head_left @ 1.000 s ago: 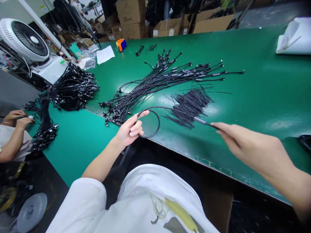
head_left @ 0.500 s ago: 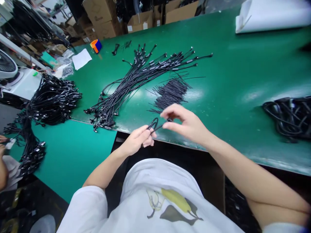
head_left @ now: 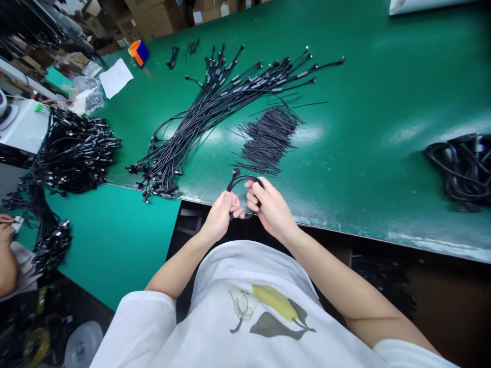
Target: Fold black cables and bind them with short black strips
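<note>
A black cable [head_left: 245, 177], wound into a small loop, is held between my two hands just over the table's front edge. My left hand [head_left: 222, 212] is closed on the loop's left side, where a connector end sticks up above the fingers. On the opposite side, my right hand [head_left: 269, 205] grips the coil with fingers curled round it. Just beyond lies a pile of short black ties [head_left: 268, 138]. Behind and to the left of that, a spread bundle of straight black cables [head_left: 215, 102] with connector ends rests on the green table [head_left: 368, 128].
More coiled cables [head_left: 76, 153] are heaped at the left, near another person's hand [head_left: 5, 227]. Black cables [head_left: 464, 171] lie at the right. A white sheet [head_left: 116, 78] and an orange-blue roll [head_left: 138, 52] sit at the back left. Cardboard boxes [head_left: 153, 18] stand behind.
My right hand has come down and in from the cable's end and closed round the loop. The cable now forms a rounder coil between both hands. The view has tilted downward.
</note>
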Demonstrator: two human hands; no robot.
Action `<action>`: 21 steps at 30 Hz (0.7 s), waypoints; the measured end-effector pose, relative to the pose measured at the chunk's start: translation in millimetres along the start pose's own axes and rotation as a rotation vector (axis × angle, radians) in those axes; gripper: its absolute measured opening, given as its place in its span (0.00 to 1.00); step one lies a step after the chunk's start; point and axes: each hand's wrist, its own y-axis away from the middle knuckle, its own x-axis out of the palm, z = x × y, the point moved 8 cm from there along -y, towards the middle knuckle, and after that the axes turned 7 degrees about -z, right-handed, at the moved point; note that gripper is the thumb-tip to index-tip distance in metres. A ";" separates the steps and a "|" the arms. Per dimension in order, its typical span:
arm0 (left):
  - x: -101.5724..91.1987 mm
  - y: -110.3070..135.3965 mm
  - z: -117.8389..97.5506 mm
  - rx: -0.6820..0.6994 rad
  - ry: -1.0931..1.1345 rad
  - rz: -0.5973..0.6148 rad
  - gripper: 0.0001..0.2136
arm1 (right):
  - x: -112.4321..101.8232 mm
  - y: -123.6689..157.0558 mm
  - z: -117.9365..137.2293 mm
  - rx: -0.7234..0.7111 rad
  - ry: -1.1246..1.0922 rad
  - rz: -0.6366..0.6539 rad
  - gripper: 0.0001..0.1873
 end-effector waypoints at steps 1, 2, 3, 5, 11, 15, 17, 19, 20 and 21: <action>0.9 0.1 0.8 0.005 -0.047 0.039 0.24 | 1.5 2.3 0.0 -0.006 0.025 0.021 0.20; 1.4 0.5 2.0 0.010 -0.101 0.072 0.25 | 2.7 4.9 0.1 -0.020 0.053 0.043 0.21; 1.5 1.0 3.3 0.017 -0.166 0.097 0.25 | 3.4 7.6 0.8 -0.049 0.085 0.060 0.22; 2.0 2.0 5.2 0.039 -0.340 0.138 0.25 | 3.7 14.2 4.6 -0.161 0.170 0.073 0.22; 9.0 4.7 18.7 0.005 -0.891 0.338 0.31 | -3.9 23.5 -3.9 -0.255 0.354 0.010 0.20; 8.7 5.4 30.8 0.048 -1.021 0.375 0.22 | -23.3 13.2 -16.9 -0.094 0.178 -0.165 0.22; 9.1 6.7 37.2 0.092 -1.019 0.359 0.16 | -24.4 9.8 -18.6 -0.067 0.113 -0.173 0.24; 8.3 7.8 44.3 0.096 -1.007 0.328 0.10 | -18.6 8.8 -17.0 -0.067 0.084 -0.118 0.23; 7.8 8.3 48.3 0.071 -0.984 0.318 0.08 | -14.9 9.3 -14.6 -0.078 0.081 -0.084 0.23; 8.1 9.1 52.3 0.030 -0.945 0.324 0.08 | -11.4 10.2 -11.8 -0.090 0.078 -0.055 0.24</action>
